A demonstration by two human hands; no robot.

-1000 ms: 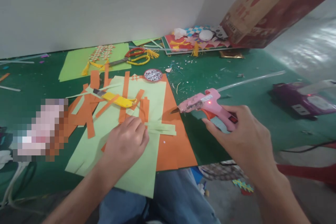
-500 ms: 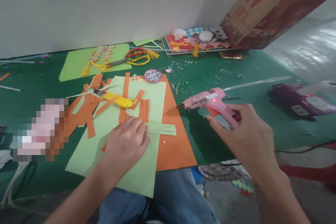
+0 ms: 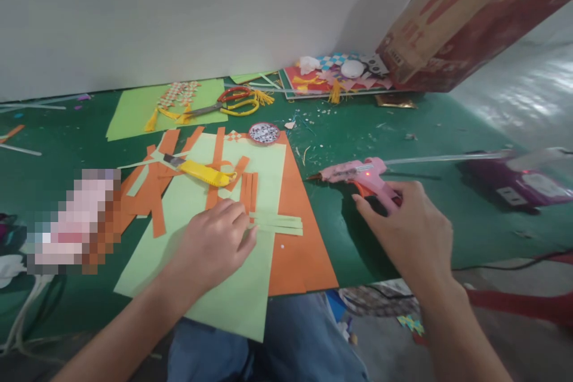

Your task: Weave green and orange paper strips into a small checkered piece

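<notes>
My left hand (image 3: pixel 215 245) lies on a light green paper sheet (image 3: pixel 197 286), fingers pressing down the ends of some green paper strips (image 3: pixel 280 225) where they cross orange strips (image 3: pixel 248 188). My right hand (image 3: pixel 409 236) holds the handle of a pink hot glue gun (image 3: pixel 358 173), whose nozzle points left just above the green mat, beside the orange sheet (image 3: pixel 298 250). A clear glue stick juts out of the gun's back. A yellow utility knife (image 3: pixel 201 171) rests on the strips farther back.
Red-and-yellow scissors (image 3: pixel 228 101) and a woven paper piece (image 3: pixel 176 95) lie on a green sheet at the back. A round dish of googly eyes (image 3: pixel 264 132) sits near. A cardboard box (image 3: pixel 465 18) leans at back right; a purple device (image 3: pixel 519 182) is at right.
My right hand has moved the glue gun down and to the right, away from the orange sheet, close to the mat. My left hand has stayed on the strips.
</notes>
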